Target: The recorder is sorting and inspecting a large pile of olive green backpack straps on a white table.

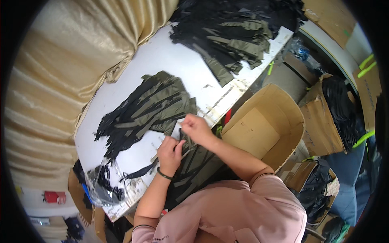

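White worktable (162, 56) runs diagonally through the room, front edge scuffed and stained. Gold satin curtain (69, 73) hangs in folds along its left side, catching bright light; glare on the tabletop too. Right side is crowded: big open cardboard box (289, 109) next to the table, second carton (318, 125) beyond it, brown cardboard sheet (332, 18) top right. Small red box (54, 197) lower left.

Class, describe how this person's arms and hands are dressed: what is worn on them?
Both arms have short pink sleeves edged with thin dark trim, leaving the forearms uncovered. The left hand and right hand wear no gloves. A dark band circles the left wrist.
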Demonstrator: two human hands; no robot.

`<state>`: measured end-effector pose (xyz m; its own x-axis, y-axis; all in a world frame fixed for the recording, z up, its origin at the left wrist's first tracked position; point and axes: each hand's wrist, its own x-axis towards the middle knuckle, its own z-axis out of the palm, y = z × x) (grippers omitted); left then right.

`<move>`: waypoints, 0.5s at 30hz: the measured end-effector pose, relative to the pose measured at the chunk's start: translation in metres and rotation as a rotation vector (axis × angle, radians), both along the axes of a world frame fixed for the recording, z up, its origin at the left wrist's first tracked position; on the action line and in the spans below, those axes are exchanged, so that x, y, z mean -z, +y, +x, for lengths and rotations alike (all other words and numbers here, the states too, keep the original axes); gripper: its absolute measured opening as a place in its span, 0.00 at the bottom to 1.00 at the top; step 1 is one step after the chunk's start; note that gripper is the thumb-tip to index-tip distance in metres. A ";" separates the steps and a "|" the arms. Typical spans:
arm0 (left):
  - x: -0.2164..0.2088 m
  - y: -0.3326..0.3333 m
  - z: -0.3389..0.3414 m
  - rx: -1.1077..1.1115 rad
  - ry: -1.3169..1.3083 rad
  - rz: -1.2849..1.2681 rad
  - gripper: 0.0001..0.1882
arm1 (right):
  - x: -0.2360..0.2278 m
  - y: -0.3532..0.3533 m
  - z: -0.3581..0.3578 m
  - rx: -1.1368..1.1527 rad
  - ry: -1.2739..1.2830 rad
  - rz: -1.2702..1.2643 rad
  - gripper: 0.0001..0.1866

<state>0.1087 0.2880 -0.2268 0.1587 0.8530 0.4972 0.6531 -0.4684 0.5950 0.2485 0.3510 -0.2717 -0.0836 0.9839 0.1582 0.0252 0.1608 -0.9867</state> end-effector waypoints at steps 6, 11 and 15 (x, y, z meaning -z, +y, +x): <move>0.001 -0.004 -0.009 0.011 -0.070 -0.199 0.10 | -0.008 -0.016 0.005 -0.244 0.331 -0.485 0.09; -0.004 -0.004 -0.019 0.072 -0.367 -0.549 0.05 | -0.015 -0.022 0.014 -0.505 0.534 -0.535 0.07; -0.007 0.002 -0.029 0.138 -0.704 -0.707 0.04 | -0.002 -0.022 0.023 -0.624 0.462 -0.468 0.09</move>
